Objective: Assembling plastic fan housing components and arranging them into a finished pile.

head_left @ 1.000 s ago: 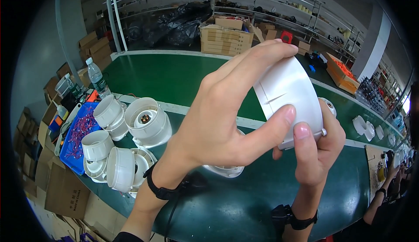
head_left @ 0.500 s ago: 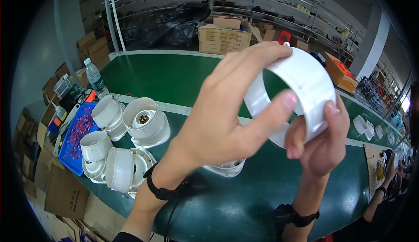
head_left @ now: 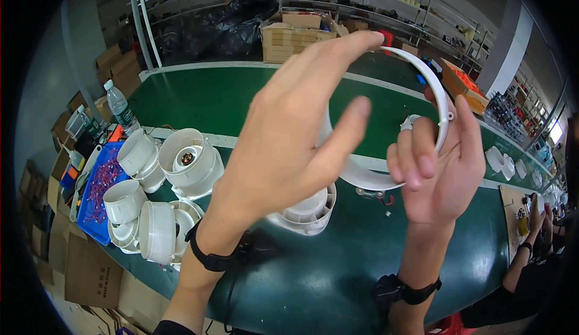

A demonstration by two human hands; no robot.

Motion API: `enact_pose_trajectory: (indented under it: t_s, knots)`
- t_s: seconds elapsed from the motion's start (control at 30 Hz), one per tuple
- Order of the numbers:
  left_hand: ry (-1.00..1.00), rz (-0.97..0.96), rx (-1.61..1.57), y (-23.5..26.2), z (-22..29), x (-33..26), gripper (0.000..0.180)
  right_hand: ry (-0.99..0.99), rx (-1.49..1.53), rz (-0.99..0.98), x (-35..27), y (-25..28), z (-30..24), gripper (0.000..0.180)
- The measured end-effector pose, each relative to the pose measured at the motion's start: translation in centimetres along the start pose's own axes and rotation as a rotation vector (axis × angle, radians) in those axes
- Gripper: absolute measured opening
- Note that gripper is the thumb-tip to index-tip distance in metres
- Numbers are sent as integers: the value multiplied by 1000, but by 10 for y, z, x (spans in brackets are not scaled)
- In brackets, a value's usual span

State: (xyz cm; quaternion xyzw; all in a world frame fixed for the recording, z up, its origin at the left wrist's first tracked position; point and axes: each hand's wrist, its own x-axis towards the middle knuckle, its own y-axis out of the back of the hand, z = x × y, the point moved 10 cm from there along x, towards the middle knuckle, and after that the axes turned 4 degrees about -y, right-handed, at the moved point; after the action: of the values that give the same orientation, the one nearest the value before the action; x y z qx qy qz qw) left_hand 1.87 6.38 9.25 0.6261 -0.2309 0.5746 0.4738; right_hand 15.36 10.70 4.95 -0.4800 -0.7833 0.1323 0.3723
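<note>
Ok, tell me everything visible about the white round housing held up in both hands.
The white round housing is a thin-walled ring-shaped shell, smooth and plastic-looking, held up above the green table with its open side turned toward the camera. The left hand covers much of its left side, forefinger reaching over the top rim. The right hand grips the right rim, fingers curled over the edge. Its middle is mostly hidden behind the left hand.
</note>
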Motion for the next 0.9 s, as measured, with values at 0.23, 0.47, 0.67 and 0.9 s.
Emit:
enact_pose_trajectory:
  t_s: [0.23,0.47,0.67,0.9]
  knots:
    - [308,-25,146,13,-34,-10,33,-62,28,-205,-4,-23,1,59]
    - [507,-45,-50,4,-44,-19,29,65,-500,-219,-10,-26,4,76]
    - [637,-302,-172,-18,-39,-27,26,-20,-242,-176,-7,-22,2,55]
    - [486,-391,-150,-24,-29,-24,19,-111,156,122,3,17,4,51]
